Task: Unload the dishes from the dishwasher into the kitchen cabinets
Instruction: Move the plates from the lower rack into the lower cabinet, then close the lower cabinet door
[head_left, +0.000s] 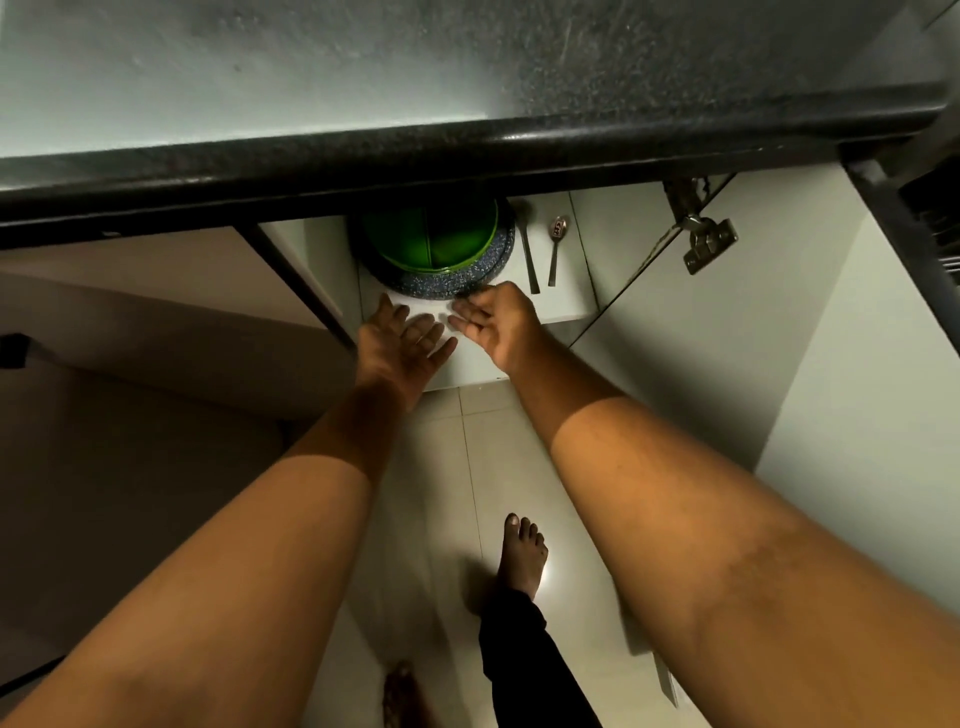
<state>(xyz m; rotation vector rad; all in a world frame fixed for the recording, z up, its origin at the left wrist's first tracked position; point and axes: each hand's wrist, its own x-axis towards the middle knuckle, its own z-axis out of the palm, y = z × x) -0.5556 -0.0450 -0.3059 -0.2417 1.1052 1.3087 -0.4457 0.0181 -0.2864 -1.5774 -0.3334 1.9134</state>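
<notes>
2 bare forearms fill the near foreground, reaching down and forward from the person toward an open lower cabinet. Beneath them, the pale tiled floor (457, 467) shows a bare foot (522, 553) with a dark trouser leg behind it.

Above everything runs the dark speckled stone desk (467, 150), its rounded edge overhanging the cabinet. The white cabinet door (701, 322) stands swung open to the right, a metal hinge (709, 241) on its inner face.

On the white cabinet shelf (566, 301) sits a green round bowl-like dish (431, 236) stacked on a dark blue speckled plate (447, 288), partly hidden under the desk edge. Just right of the stack lie 2 metal spoons (556, 249), side by side, handles toward the person.

The left hand (402, 345) is palm up, fingers spread wide, holding nothing, just before the shelf's front edge. The right hand (498, 325) is also loosely open and empty, its fingers (470, 309) at the plate's near rim; whether they touch it is unclear.
</notes>
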